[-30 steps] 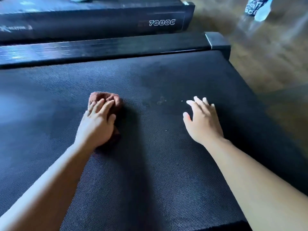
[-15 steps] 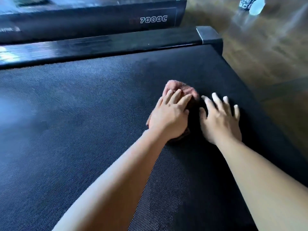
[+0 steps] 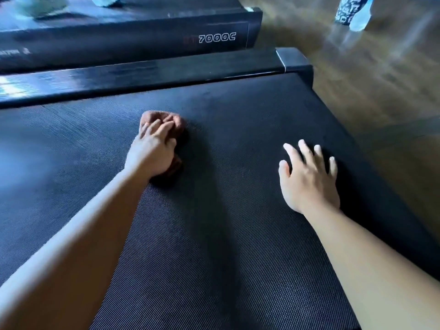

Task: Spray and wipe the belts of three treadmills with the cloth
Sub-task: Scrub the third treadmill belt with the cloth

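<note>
A bunched brown cloth (image 3: 175, 123) lies on the black ribbed treadmill belt (image 3: 226, 234), left of the belt's middle. My left hand (image 3: 152, 151) presses down on the cloth, fingers curled over it, so most of it is covered. My right hand (image 3: 309, 179) rests flat on the belt near its right edge, fingers spread, holding nothing. A spray bottle (image 3: 352, 11) with a patterned label stands on the wooden floor at the top right, partly cut off by the frame.
The glossy black side rail (image 3: 166, 72) runs along the belt's far side. Beyond it stands a second treadmill marked 7000C (image 3: 216, 39), with pale blurred things on top of it. Wooden floor (image 3: 381, 79) lies to the right.
My left hand has slid the cloth from beside my right hand back to the left across the belt. My right hand stays near the right edge.
</note>
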`<state>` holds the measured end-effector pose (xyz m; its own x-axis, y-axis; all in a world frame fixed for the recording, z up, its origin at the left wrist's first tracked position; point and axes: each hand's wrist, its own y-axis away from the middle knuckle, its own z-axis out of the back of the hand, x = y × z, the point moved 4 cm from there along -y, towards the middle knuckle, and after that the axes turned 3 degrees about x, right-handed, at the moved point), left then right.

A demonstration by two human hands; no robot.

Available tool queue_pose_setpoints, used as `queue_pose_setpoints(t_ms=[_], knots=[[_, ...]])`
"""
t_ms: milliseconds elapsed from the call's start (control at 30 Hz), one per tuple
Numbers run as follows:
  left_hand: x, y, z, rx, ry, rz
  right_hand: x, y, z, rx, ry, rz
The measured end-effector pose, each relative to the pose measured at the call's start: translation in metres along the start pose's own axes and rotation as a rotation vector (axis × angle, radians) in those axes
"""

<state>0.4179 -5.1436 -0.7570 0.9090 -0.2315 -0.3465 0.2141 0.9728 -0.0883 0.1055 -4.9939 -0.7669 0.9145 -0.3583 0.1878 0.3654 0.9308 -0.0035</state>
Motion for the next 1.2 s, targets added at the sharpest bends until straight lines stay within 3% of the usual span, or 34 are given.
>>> queue_pose_setpoints(t_ms=[167, 333, 433, 600, 833, 1033, 1200], knots=[[-0.052, -0.071, -0.024, 0.067, -0.031, -0.001, 0.0, 0.002, 0.0, 0.015, 0.015, -0.008], [-0.145, -0.046, -0.057, 0.173, -0.031, -0.317, 0.0, -0.001, 0.0, 0.009, 0.012, -0.011], [-0.154, -0.002, -0.059, 0.19, 0.0, -0.436, -0.001, -0.002, 0.0, 0.015, 0.017, -0.004], [-0.063, 0.026, -0.028, 0.104, 0.03, -0.34, 0.0, 0.0, 0.001, 0.004, 0.009, 0.0], [0.044, -0.051, 0.018, -0.024, -0.003, 0.091, 0.001, 0.001, 0.002, -0.001, 0.01, -0.009], [0.011, -0.122, 0.0, 0.021, 0.0, 0.165, 0.001, -0.001, -0.001, 0.0, 0.023, -0.015], [-0.081, -0.132, -0.036, 0.109, 0.021, -0.038, 0.001, -0.001, -0.001, 0.003, 0.006, -0.01]])
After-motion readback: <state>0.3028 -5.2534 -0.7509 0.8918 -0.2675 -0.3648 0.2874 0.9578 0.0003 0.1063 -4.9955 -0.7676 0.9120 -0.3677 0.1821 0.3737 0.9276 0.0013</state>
